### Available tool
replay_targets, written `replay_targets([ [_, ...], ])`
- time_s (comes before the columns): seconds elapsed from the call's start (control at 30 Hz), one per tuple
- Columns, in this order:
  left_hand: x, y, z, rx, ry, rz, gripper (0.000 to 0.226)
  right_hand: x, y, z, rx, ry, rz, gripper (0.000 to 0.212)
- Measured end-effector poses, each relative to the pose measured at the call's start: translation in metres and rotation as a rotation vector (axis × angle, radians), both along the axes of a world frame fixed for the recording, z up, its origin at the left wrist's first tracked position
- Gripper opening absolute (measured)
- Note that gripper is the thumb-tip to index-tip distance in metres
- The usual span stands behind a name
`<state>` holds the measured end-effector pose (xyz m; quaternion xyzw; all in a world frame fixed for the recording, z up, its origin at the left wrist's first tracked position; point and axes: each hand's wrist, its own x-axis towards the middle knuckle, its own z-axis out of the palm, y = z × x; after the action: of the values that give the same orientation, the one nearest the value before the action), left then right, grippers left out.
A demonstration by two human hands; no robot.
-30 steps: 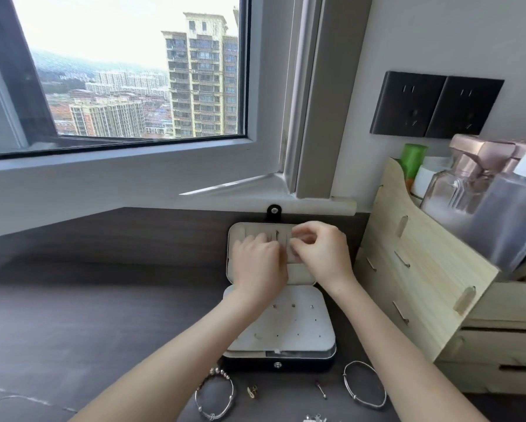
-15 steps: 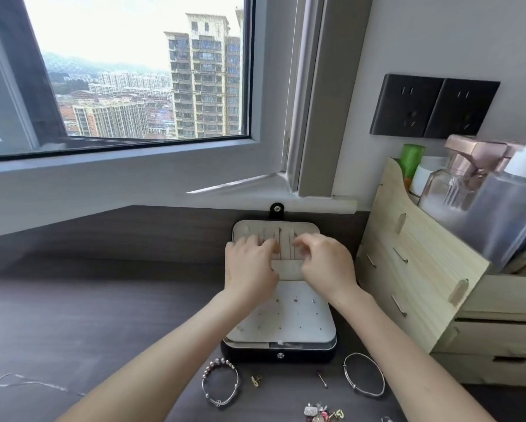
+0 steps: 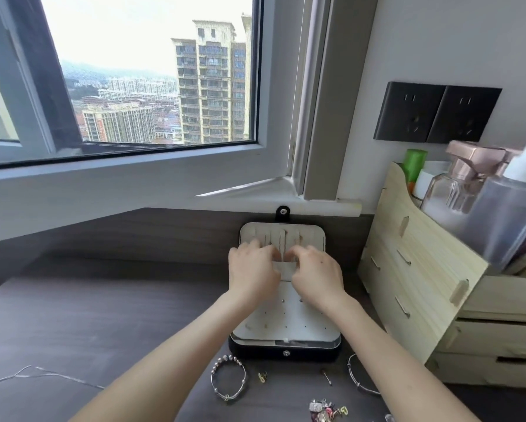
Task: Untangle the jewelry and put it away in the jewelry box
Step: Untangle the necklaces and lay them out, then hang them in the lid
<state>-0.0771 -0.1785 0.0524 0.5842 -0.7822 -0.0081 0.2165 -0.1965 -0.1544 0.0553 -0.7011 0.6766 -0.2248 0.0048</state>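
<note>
— Where is the jewelry box?
— Straight ahead of you on the desk point(image 3: 103, 315): one jewelry box point(image 3: 284, 350), open, its lid point(image 3: 313, 236) raised at the back and its white tray point(image 3: 286, 327) lying flat. The tray holds small studs, too small to count.

— And my two grips?
— Your left grip point(image 3: 252, 269) and right grip point(image 3: 316, 274) sit side by side at the lower edge of the lid, fingers curled onto the pale band there. One hanging chain point(image 3: 283, 243) shows in the lid, just above the gap between them. I cannot tell whether either grip pinches anything.

— What lies loose?
— In front of the box there are two bracelets: one beaded bracelet point(image 3: 225, 359) and one plain bangle point(image 3: 353, 379). Between them lie one small gold piece point(image 3: 262, 376) and one pin point(image 3: 327, 377). One tangled cluster of charms point(image 3: 327, 411) sits at the near edge, and one thin silver chain point(image 3: 27, 373) lies well off to your left.
</note>
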Motion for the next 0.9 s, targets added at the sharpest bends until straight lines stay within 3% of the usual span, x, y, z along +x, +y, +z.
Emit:
replay_targets([
  [0.27, 0.023, 0.019, 0.019, 0.005, 0.146, 0.026, 0.038, 0.009, 0.025, 0.017, -0.104, -0.048, 0.031, 0.037],
  [0.47, 0.088, 0.062, 0.028, 0.092, 0.168, 0.013, 0.040, 0.048, 0.099, 0.015, 0.072, -0.057, 0.369, 0.012],
  [0.6, 0.140, 0.093, 0.023, 0.169, 0.207, 0.049, 0.035, 0.086, 0.136, -0.006, 0.146, -0.039, 0.547, 0.016],
  [0.77, 0.182, 0.123, 0.015, 0.240, 0.287, 0.103, 0.022, 0.130, 0.128, -0.038, 0.010, 0.108, 0.440, 0.036],
  [0.9, 0.197, 0.137, 0.001, 0.292, 0.274, 0.077, 0.021, 0.149, 0.121, -0.052, -0.047, 0.081, 0.415, 0.024],
])
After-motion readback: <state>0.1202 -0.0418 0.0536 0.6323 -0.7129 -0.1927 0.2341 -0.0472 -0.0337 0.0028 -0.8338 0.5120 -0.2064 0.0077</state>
